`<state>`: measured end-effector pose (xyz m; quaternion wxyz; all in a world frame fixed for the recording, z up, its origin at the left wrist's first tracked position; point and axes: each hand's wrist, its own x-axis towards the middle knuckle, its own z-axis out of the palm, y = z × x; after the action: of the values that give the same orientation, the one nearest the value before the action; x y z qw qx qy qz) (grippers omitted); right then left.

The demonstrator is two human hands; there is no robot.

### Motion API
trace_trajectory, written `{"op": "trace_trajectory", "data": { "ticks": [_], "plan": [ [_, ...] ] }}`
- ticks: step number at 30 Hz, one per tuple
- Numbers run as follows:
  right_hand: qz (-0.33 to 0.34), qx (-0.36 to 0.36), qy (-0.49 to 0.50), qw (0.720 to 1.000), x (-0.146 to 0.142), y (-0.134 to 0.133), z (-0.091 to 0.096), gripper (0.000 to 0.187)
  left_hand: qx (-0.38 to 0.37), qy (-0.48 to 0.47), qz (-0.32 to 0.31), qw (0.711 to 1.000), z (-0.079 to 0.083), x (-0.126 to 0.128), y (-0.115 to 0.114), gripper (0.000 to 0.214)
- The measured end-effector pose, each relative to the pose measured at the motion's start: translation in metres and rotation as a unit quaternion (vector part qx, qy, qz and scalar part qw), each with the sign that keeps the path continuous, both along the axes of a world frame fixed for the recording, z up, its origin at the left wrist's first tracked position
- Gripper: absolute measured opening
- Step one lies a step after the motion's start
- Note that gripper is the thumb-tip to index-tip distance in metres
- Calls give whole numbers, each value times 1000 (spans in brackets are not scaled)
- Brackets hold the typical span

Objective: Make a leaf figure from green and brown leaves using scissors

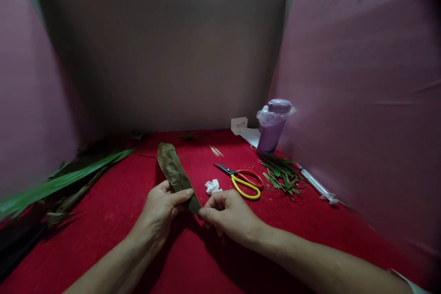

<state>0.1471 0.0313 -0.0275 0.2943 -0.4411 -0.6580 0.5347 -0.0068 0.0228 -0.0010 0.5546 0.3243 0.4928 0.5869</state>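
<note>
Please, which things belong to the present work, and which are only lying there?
In the work: brown leaf, left hand holding it, right hand at its lower end.

Seemingly just lying there: scissors, toothpicks, white wad, clippings, syringe, green leaf.

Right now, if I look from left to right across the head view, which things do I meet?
Green leaf, brown leaf in the left hand, crumpled white tissue, scissors, purple container, syringe.
</note>
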Motion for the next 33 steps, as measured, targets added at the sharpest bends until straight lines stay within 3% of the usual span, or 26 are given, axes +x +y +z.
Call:
{"op": "trace_trajectory", "data": {
  "ticks": [10, 20, 33],
  "plan": [
    [-16, 15, 28, 999, -1, -2, 8, 18, -8, -41, -81, 996, 3, 1, -5, 21],
    [-14, 5, 52, 999, -2, -1, 10, 18, -6, -25, -63, 998, 1, 1, -3, 19],
    [-12, 17, 58, 998, -1, 1, 5, 22, -28, -11, -91, 995, 0, 1, -6, 23]
  ]
}}
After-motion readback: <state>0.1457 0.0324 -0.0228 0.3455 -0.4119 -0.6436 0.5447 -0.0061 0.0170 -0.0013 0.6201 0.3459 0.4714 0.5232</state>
